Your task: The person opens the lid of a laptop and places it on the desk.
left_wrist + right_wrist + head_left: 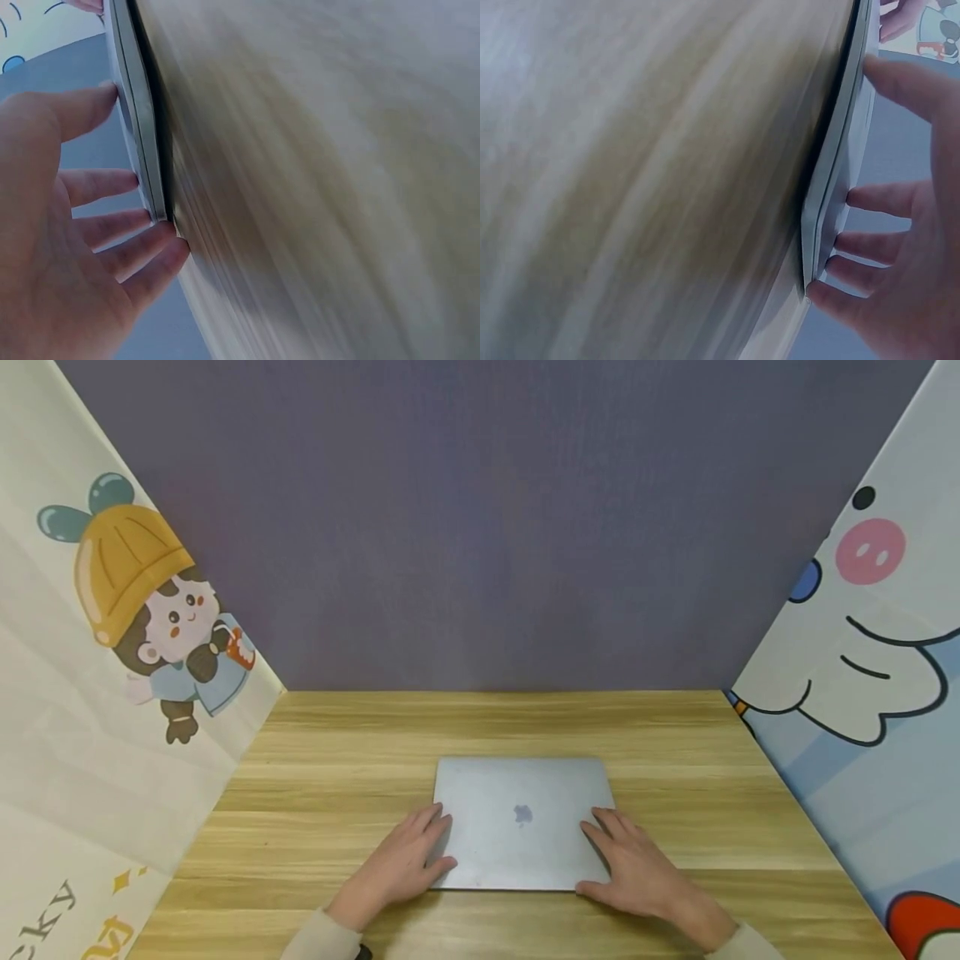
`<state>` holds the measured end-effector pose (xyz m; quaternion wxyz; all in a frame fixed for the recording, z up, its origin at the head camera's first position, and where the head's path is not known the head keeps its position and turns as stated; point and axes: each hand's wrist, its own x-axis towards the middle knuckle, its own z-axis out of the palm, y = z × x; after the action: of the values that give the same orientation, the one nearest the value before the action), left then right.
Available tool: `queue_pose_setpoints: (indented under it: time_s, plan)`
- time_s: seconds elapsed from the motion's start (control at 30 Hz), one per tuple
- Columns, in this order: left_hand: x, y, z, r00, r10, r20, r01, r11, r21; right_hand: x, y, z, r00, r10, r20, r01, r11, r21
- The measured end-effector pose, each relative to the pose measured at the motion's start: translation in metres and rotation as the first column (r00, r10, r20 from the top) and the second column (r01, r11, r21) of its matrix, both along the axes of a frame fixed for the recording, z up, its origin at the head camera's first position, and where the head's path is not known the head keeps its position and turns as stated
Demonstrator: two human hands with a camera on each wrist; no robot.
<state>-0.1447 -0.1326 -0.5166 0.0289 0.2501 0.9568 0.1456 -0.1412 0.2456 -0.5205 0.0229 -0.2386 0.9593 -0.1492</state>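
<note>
A closed silver laptop with a dark apple logo lies flat on the wooden table. On its left side my left hand rests with the fingers spread, the thumb near the front corner. My right hand mirrors it on the right side, its thumb by the other front corner. In the left wrist view, the thumb and some fingertips touch the lid of the laptop, while the outer fingers reach down its side edge. The right wrist view shows the fingertips along the laptop's side in much the same way.
The wooden table ends at a dark grey-blue panel at the back. Pale sheets with cartoon prints flank it: a figure in a yellow hat on the left sheet, a pink-nosed character on the right sheet.
</note>
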Motion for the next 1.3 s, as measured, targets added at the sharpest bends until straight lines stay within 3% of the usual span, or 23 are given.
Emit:
queue_pose_setpoints:
  time_s: [0.3,0.57,0.9,1.3]
  plan:
    - [0.004,-0.002,-0.002,1.000,-0.014,0.028,0.015,1.000,-0.026,-0.001,0.006,-0.002,0.998,0.061,0.006,-0.062,0.997,0.053]
    - [0.005,-0.001,-0.004,0.999,-0.039,-0.007,0.039,0.999,-0.026,-0.003,0.008,-0.004,0.997,0.074,-0.030,-0.071,0.994,0.086]
    - [0.004,-0.001,-0.001,0.999,-0.021,0.030,0.022,0.999,-0.024,-0.007,0.006,-0.004,0.989,0.099,-0.112,-0.085,0.989,0.117]
    - [0.003,-0.001,0.001,0.997,-0.006,0.078,0.008,1.000,-0.025,-0.012,0.007,0.001,0.980,0.134,-0.144,-0.115,0.984,0.133]
